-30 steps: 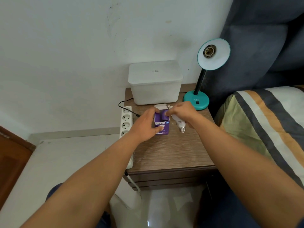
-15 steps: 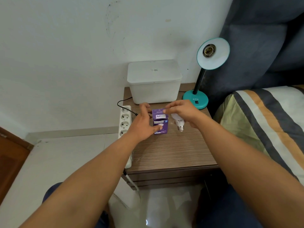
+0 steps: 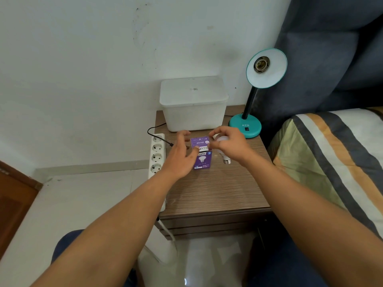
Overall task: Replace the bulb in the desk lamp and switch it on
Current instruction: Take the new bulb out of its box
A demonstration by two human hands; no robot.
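A purple bulb box (image 3: 202, 160) lies on the wooden nightstand (image 3: 213, 189). My left hand (image 3: 179, 157) grips its left side with the thumb on top. My right hand (image 3: 230, 145) pinches the box's far right corner. A loose white bulb (image 3: 226, 160) lies on the wood just right of the box, partly under my right hand, with its screw base toward me. The teal desk lamp (image 3: 245, 125) stands at the back right. Its shade (image 3: 269, 75) faces me and the socket (image 3: 261, 64) holds no bulb. A black switch (image 3: 246, 129) sits on the base.
A white lidded container (image 3: 193, 106) stands against the wall behind the box. A white power strip (image 3: 156, 154) with a black plug hangs along the nightstand's left edge. A striped bed (image 3: 331, 154) and a dark headboard lie to the right.
A second ago a white flap stood open at the box's far end; now it is folded down. My left fingers have spread wider, and both hands stay at the box.
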